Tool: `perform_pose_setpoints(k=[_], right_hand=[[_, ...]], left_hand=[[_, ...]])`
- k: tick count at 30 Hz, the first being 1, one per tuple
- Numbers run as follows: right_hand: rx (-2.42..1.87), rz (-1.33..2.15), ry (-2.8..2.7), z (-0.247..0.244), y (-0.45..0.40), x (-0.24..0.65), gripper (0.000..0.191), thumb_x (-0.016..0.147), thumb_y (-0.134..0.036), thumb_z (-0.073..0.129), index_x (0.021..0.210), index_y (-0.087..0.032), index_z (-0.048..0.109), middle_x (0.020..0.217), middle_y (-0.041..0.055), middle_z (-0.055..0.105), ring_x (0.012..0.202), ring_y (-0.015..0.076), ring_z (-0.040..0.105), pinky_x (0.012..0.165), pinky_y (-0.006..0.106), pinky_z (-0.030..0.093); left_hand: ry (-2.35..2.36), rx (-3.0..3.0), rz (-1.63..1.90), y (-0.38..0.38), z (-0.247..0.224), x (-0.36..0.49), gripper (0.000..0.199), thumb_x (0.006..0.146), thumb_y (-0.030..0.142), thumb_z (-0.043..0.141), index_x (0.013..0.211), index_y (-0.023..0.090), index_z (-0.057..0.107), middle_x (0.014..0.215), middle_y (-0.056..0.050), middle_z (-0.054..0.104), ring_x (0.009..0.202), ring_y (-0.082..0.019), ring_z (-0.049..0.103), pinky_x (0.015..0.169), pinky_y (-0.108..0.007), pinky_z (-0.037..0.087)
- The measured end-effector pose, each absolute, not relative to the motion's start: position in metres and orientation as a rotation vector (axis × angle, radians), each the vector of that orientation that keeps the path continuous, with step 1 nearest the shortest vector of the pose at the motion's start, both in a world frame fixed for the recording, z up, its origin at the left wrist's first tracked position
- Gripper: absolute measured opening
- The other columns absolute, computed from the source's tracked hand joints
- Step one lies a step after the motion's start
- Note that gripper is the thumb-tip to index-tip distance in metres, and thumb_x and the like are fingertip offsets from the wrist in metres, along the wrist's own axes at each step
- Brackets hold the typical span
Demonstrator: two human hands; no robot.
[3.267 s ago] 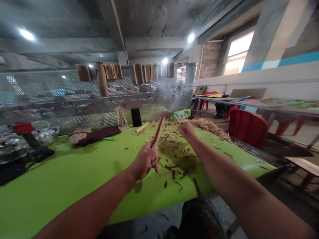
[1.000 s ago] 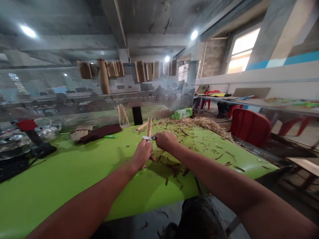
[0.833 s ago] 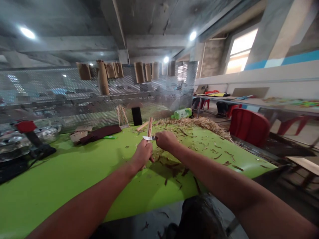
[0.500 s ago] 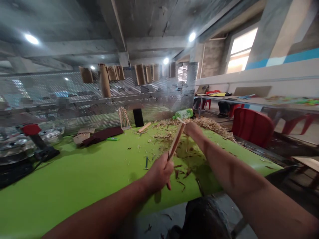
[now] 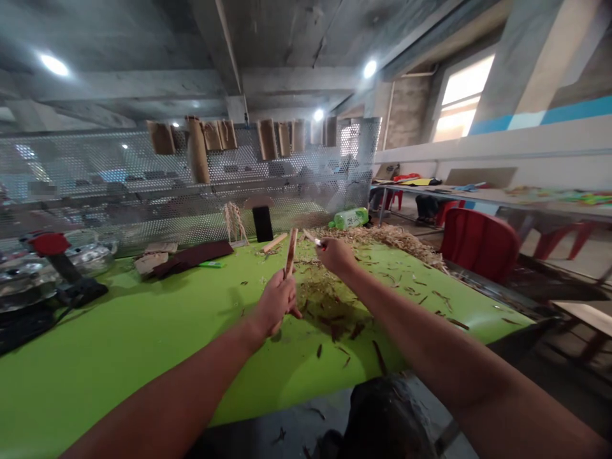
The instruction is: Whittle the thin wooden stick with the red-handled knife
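Your left hand (image 5: 276, 303) is shut tight around a thin wooden stick (image 5: 289, 254), which stands up out of your fist so the top stays free. Your right hand (image 5: 337, 255) is closed on a small knife (image 5: 311, 240), held just beside the stick's top. Curly wood shavings (image 5: 382, 236) lie past your hands on the green table (image 5: 143, 357).

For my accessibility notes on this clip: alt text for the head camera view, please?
A person's left hand grips an upright wooden strip while the right hand, apart from it, holds a small knife. Both are over a lime-green table strewn with wood shavings.
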State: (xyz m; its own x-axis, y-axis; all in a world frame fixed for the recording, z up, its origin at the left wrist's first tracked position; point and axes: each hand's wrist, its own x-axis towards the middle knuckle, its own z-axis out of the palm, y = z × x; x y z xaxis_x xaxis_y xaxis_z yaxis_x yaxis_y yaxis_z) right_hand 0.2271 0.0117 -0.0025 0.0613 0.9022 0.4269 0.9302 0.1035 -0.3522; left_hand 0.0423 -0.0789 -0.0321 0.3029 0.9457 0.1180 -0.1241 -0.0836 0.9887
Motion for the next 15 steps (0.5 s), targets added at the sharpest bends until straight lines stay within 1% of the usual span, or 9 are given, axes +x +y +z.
perform_pose_setpoints(k=[4,8,11,15], right_hand=[[-1.725,-0.148,-2.083,-0.002,-0.01,0.2,0.033,0.086,-0.031,0.048,0.098,-0.02,0.076,0.091,0.0116,0.075,0.082,0.0207,0.067,0.068,0.024,0.041],[-1.765,-0.189,-2.175,-0.001,-0.016,0.192,0.034,0.088,-0.029,0.045,0.1,-0.022,0.076,0.095,0.0123,0.075,0.086,0.0223,0.068,0.073,0.027,0.044],[-1.777,-0.185,-2.197,-0.002,-0.016,0.195,0.036,0.09,-0.029,0.043,0.103,-0.022,0.076,0.098,0.0134,0.074,0.089,0.0225,0.068,0.075,0.027,0.045],[-1.764,-0.214,-2.189,-0.004,-0.012,0.196,0.034,0.089,-0.028,0.044,0.1,-0.021,0.075,0.096,0.0135,0.074,0.087,0.0222,0.069,0.076,0.027,0.046]], left_hand=[[0.889,1.318,1.122,-0.067,-0.035,0.037,0.027,0.089,0.042,0.052,0.106,0.021,0.047,0.059,0.01,0.036,0.04,-0.005,0.028,0.042,-0.021,0.045],[0.88,1.384,1.115,-0.072,-0.032,0.042,0.022,0.09,0.042,0.05,0.097,0.022,0.046,0.058,0.011,0.035,0.038,-0.005,0.026,0.04,-0.02,0.043],[0.917,1.431,1.109,-0.076,-0.029,0.044,0.023,0.09,0.043,0.05,0.097,0.021,0.045,0.057,0.011,0.034,0.039,-0.006,0.027,0.039,-0.021,0.045],[0.919,1.465,1.096,-0.073,-0.027,0.041,0.025,0.089,0.041,0.052,0.102,0.02,0.048,0.056,0.011,0.032,0.041,-0.007,0.028,0.038,-0.02,0.042]])
